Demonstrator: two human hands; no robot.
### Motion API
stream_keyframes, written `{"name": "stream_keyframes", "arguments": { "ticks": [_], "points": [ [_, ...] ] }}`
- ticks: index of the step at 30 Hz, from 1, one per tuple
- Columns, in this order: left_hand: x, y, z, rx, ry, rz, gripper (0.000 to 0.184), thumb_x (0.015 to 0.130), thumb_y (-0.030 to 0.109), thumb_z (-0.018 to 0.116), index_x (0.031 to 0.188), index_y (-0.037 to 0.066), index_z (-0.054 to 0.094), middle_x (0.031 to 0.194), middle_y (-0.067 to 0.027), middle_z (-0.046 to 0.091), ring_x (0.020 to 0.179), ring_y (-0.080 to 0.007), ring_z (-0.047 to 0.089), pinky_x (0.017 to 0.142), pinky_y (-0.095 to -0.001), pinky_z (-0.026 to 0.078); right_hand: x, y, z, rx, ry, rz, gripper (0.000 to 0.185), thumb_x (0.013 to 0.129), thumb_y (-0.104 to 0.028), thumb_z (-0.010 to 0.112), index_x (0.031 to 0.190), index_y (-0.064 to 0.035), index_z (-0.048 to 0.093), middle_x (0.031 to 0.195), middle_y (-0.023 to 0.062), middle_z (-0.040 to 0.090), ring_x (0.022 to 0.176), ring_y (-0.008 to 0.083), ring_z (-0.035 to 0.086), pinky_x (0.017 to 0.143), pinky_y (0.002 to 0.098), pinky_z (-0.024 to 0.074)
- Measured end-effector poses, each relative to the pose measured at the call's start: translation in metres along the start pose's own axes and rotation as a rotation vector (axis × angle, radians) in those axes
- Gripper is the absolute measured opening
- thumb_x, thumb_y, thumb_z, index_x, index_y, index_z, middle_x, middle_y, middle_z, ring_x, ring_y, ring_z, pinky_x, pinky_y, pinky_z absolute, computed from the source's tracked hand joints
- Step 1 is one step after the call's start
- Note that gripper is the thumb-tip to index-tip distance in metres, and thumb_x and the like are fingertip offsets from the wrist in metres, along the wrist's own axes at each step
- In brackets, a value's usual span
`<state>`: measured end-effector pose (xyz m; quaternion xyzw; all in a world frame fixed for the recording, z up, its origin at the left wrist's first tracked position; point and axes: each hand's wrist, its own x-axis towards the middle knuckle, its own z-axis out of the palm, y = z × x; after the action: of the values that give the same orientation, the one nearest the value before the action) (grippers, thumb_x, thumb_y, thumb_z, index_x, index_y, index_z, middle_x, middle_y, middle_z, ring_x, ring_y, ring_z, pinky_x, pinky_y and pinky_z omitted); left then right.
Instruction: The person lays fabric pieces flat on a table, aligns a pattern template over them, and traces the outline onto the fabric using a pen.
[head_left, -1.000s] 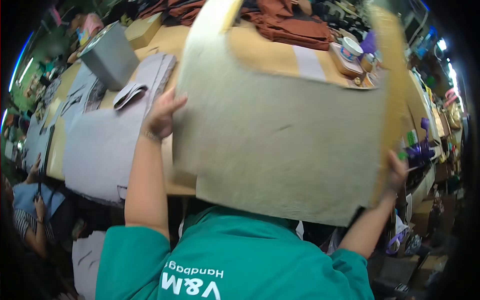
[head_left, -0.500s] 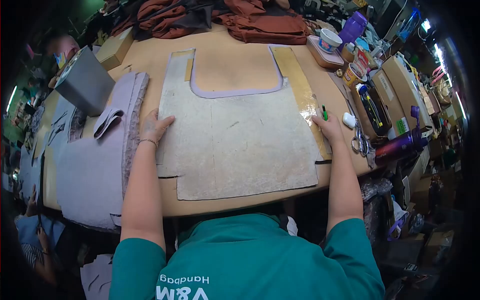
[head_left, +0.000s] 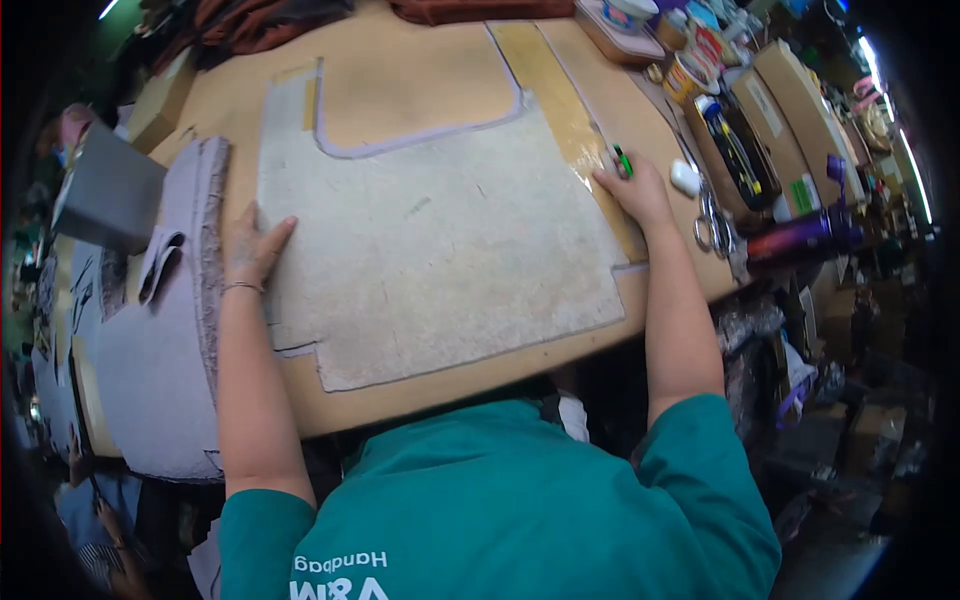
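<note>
A large grey-white board template (head_left: pixel 430 260) with a U-shaped cutout lies flat on the table. Yellowish tape (head_left: pixel 560 95) covers its right arm. Lavender material (head_left: pixel 430 140) shows beneath along the cutout's rim. My left hand (head_left: pixel 252 250) rests at the template's left edge, thumb spread on top and fingers pointing away from me. At the opposite edge, my right hand (head_left: pixel 638 188) is closed around a green pen (head_left: pixel 623 160), its thumb touching the taped border. Part of its fingers is hidden.
Lavender pieces with frayed edges (head_left: pixel 160 350) are stacked left, by a grey metal block (head_left: pixel 110 190). To the right are scissors (head_left: pixel 713 225), a white case (head_left: pixel 685 178), a pen box (head_left: pixel 735 160) and a purple bottle (head_left: pixel 800 240). Brown fabric (head_left: pixel 480 10) lies at the back.
The view has tilted and shifted, so the template appears turned and farther up-left. Both hands stay at its edges, and the pen remains in my right hand.
</note>
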<state>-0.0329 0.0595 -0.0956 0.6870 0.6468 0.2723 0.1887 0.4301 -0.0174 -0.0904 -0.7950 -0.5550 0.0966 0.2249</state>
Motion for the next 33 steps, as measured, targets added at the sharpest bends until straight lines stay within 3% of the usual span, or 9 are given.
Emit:
{"name": "stream_keyframes", "arguments": {
  "ticks": [5,8,12,18,21,23,24,25,33],
  "points": [
    [-0.001,0.003,-0.013,-0.266,-0.243,-0.152,0.062,0.066,0.014,0.068,0.118,-0.004,0.040,0.094,-0.0108,0.056,0.080,-0.0147,0.054,0.070,-0.0240,0.043,-0.001,0.013,-0.014,0.136,-0.210,-0.071,0.054,0.059,-0.031,0.071,0.096,0.0031,0.053,0.087,0.0185,0.057,0.080,0.0261,0.056,0.071,0.0319,0.0431],
    [0.002,-0.002,-0.011,-0.214,-0.212,-0.121,0.066,0.065,0.015,0.069,0.121,-0.003,0.037,0.094,-0.0106,0.055,0.080,-0.0143,0.053,0.071,-0.0225,0.042,0.001,0.022,-0.007,0.204,-0.210,-0.090,0.060,0.063,-0.031,0.071,0.106,0.0039,0.048,0.090,0.0119,0.056,0.082,0.0178,0.052,0.074,0.0270,0.0407],
    [0.003,0.000,-0.012,-0.035,-0.192,-0.128,0.070,0.065,0.017,0.069,0.122,-0.004,0.035,0.095,-0.0106,0.055,0.081,-0.0151,0.053,0.072,-0.0226,0.041,-0.002,0.015,-0.010,0.225,-0.265,-0.035,0.064,0.063,-0.028,0.071,0.112,0.0039,0.045,0.096,0.0127,0.055,0.088,0.0180,0.052,0.078,0.0259,0.0398],
    [0.001,-0.007,-0.014,-0.187,-0.300,0.118,0.041,0.066,0.014,0.066,0.102,-0.001,0.052,0.090,-0.0061,0.058,0.080,-0.0120,0.053,0.070,-0.0243,0.042,-0.004,0.018,-0.009,0.142,-0.180,-0.079,0.064,0.061,-0.029,0.071,0.111,0.0028,0.047,0.102,0.0171,0.055,0.093,0.0247,0.053,0.082,0.0326,0.0398],
    [0.011,-0.034,-0.011,0.191,-0.234,0.036,0.041,0.066,0.020,0.068,0.098,-0.002,0.054,0.089,-0.0088,0.060,0.079,-0.0140,0.055,0.069,-0.0267,0.043,0.012,0.041,0.002,0.191,-0.243,-0.177,0.066,0.065,-0.028,0.070,0.117,0.0019,0.042,0.110,0.0150,0.050,0.101,0.0231,0.048,0.088,0.0311,0.0356],
    [0.007,-0.024,-0.015,0.112,-0.224,0.059,0.047,0.064,0.029,0.070,0.097,-0.001,0.056,0.085,-0.0098,0.060,0.077,-0.0160,0.055,0.070,-0.0280,0.043,0.011,0.048,0.007,0.290,-0.242,-0.175,0.059,0.070,-0.018,0.066,0.118,0.0043,0.039,0.111,0.0140,0.049,0.102,0.0204,0.046,0.088,0.0285,0.0340],
    [0.011,-0.028,-0.012,0.158,-0.178,0.063,0.063,0.055,0.040,0.073,0.101,0.001,0.055,0.091,-0.0201,0.056,0.089,-0.0298,0.053,0.078,-0.0347,0.043,0.012,0.050,0.006,0.244,-0.241,-0.172,0.058,0.071,-0.015,0.065,0.118,0.0051,0.038,0.111,0.0134,0.049,0.102,0.0192,0.046,0.087,0.0269,0.0340],
    [0.014,-0.030,-0.011,0.175,-0.201,0.051,0.068,0.055,0.042,0.073,0.106,0.003,0.053,0.096,-0.0211,0.052,0.093,-0.0318,0.051,0.080,-0.0349,0.042,0.010,0.049,0.006,0.285,-0.252,-0.152,0.054,0.072,-0.012,0.063,0.118,0.0049,0.038,0.108,0.0119,0.050,0.098,0.0177,0.047,0.085,0.0256,0.0350],
    [0.008,-0.019,-0.012,0.166,-0.220,-0.062,0.075,0.056,0.048,0.070,0.113,0.005,0.048,0.105,-0.0210,0.045,0.098,-0.0328,0.048,0.084,-0.0338,0.040,0.005,0.039,0.005,0.467,-0.303,-0.016,0.046,0.076,-0.009,0.058,0.116,0.0026,0.040,0.100,0.0084,0.053,0.089,0.0132,0.049,0.080,0.0234,0.0377]
  ]
}}
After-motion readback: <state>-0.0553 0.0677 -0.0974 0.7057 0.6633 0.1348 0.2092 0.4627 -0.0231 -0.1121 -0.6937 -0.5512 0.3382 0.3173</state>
